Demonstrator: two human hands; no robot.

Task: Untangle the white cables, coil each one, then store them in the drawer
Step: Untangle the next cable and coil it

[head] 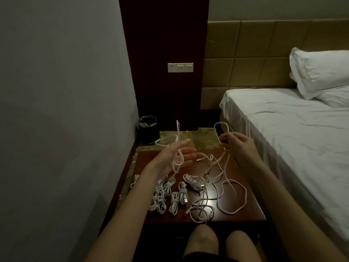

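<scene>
Several coiled white cables (pixel 166 193) lie in a row on the left half of the dark wooden nightstand (pixel 251 214). A loose tangle of white cables (pixel 217 193) sprawls over its right half. My left hand (pixel 175 156) is raised above the table with fingers spread, and a white cable (pixel 177 135) loops around them and trails down. My right hand (pixel 236 143) pinches a loop of thicker white cable (pixel 222 127) lifted off the tangle. The drawer is hidden below the tabletop.
A black waste bin (pixel 148 129) stands on the floor behind the nightstand against the wall. A bed (pixel 292 129) with white sheets and a pillow (pixel 321 70) flanks the right side. My knees (pixel 221 241) are at the table's front edge.
</scene>
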